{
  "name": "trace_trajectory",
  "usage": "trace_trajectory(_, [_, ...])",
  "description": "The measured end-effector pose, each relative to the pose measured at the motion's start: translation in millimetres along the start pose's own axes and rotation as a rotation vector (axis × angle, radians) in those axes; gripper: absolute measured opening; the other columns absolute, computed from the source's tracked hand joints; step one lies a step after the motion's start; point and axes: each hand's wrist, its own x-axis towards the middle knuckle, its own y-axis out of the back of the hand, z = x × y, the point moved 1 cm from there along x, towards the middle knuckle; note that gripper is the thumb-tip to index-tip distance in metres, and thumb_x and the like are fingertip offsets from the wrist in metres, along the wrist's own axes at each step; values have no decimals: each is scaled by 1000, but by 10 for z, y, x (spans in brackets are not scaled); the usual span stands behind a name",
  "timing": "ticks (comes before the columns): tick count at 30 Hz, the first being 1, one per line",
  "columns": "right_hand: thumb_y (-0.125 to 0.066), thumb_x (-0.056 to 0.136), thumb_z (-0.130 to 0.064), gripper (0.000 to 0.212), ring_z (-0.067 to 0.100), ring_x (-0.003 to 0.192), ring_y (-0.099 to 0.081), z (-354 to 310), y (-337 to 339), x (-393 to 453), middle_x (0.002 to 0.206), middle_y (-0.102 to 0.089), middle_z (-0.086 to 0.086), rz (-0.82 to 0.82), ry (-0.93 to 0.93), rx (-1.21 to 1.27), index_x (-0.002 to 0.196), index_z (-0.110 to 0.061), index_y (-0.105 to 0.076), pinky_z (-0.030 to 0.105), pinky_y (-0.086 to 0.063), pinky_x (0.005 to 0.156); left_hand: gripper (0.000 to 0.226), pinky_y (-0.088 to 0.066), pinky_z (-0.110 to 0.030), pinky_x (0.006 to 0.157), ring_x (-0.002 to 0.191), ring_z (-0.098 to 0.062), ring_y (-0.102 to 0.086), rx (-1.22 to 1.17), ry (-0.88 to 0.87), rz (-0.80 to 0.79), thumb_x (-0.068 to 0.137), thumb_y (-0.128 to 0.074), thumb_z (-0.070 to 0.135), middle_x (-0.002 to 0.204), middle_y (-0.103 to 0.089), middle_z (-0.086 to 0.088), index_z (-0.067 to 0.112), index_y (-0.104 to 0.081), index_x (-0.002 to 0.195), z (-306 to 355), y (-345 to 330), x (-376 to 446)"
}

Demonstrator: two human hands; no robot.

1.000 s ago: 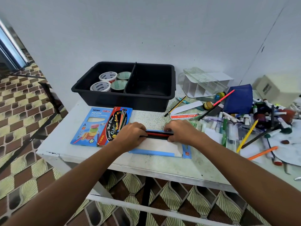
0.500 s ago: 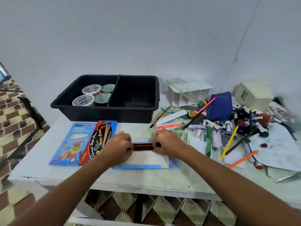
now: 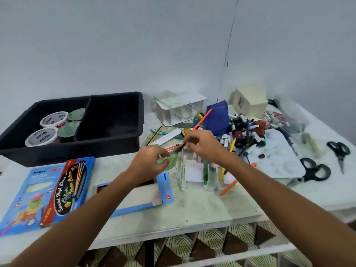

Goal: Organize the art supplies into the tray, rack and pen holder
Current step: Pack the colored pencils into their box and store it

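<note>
My right hand (image 3: pixel 205 146) pinches a dark pencil (image 3: pixel 178 148) above the table, just left of the clutter pile. My left hand (image 3: pixel 151 160) hovers beside it, fingers curled by the pencil's lower end over a green see-through piece (image 3: pixel 167 164); blur hides whether it grips anything. Below my left forearm lies the open pencil box (image 3: pixel 134 198) with its blue flap (image 3: pixel 165 187). The black tray (image 3: pixel 107 149) stands at the back left with paint tubs (image 3: pixel 54 117) in its left compartment. A clear holder (image 3: pixel 194 171) lies under my right wrist.
Two flat colour-pencil packs (image 3: pixel 48 191) lie at the front left. A clear rack (image 3: pixel 177 107), a blue pouch (image 3: pixel 216 116) and a heap of markers (image 3: pixel 244 132) crowd the back right. A white palette (image 3: pixel 277 157) and two scissors (image 3: pixel 314 171) lie further right.
Both hands have left the open pencil box and moved up and right toward the clutter. My right hand now pinches a single dark pencil. The camera turned right.
</note>
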Motion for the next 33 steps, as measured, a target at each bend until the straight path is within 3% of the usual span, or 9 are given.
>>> trace_trajectory(6, [-60,84,-2,17,22,88,-64,687,745,-80,94,-69,7,59,-185,-192,95,-7,-72,36,-52,82,13,-44,-27,68,77,-14,-59,-105,11,-9,82,-67,27,84,-69,2,17,-74,86,534,-366,741])
trace_trajectory(9, [-64,83,-12,23,27,105,-58,937,1024,-49,104,-66,7,-119,-236,-478,104,-18,-73,32,-45,84,20,-49,-34,72,79,-15,-58,-59,44,-19,80,-63,40,75,-64,6,23,-73,84,746,-549,1055])
trace_trajectory(13, [-70,81,-29,32,28,118,-38,1102,1099,61,114,-49,3,-343,-228,-649,112,-34,-68,43,-38,96,31,-42,-40,87,93,-19,-55,131,127,-86,83,-59,52,84,-67,7,26,-74,88,910,-801,1360])
trace_trajectory(18, [-77,76,-33,17,18,108,-36,1222,1076,267,97,-45,-10,-485,-171,-628,92,-35,-73,43,-36,94,27,-36,-42,92,87,-15,-55,145,225,-150,84,-62,46,79,-67,9,23,-74,79,922,-961,1512])
trace_trajectory(21, [-82,70,-22,17,3,81,-52,1271,1212,351,72,-59,-21,-571,-180,-390,69,-34,-70,32,-44,79,21,-43,-32,79,72,-11,-59,37,242,-127,83,-64,35,69,-68,7,19,-76,77,906,-932,1524])
trace_trajectory(24, [-82,71,-16,14,-1,61,-54,1279,1437,382,65,-66,-14,-571,-243,-65,72,-22,-69,19,-40,65,18,-39,-25,63,58,-6,-55,-116,306,-111,82,-69,28,61,-66,6,15,-76,72,889,-857,1502])
trace_trajectory(28, [-70,73,-9,11,23,90,-64,1341,1530,360,101,-68,22,-378,-325,696,76,-8,-59,29,-49,75,21,-37,-18,49,43,-4,-45,-339,387,-143,82,-71,19,48,-55,4,4,-73,68,899,-691,1428])
trace_trajectory(31, [-57,86,-5,10,31,86,-68,1291,1420,333,86,-68,15,-189,-371,1207,79,-11,-54,39,-56,81,22,-35,-12,47,50,-16,-39,-548,445,-161,83,-69,14,53,-48,-7,-3,-72,68,887,-538,1324])
trace_trajectory(33, [-52,92,-7,13,24,66,-64,1239,1326,338,73,-60,9,-12,-425,1373,81,-13,-51,37,-57,70,23,-34,-18,52,62,-22,-37,-674,459,-171,84,-67,13,59,-48,-10,5,-73,63,865,-453,1247])
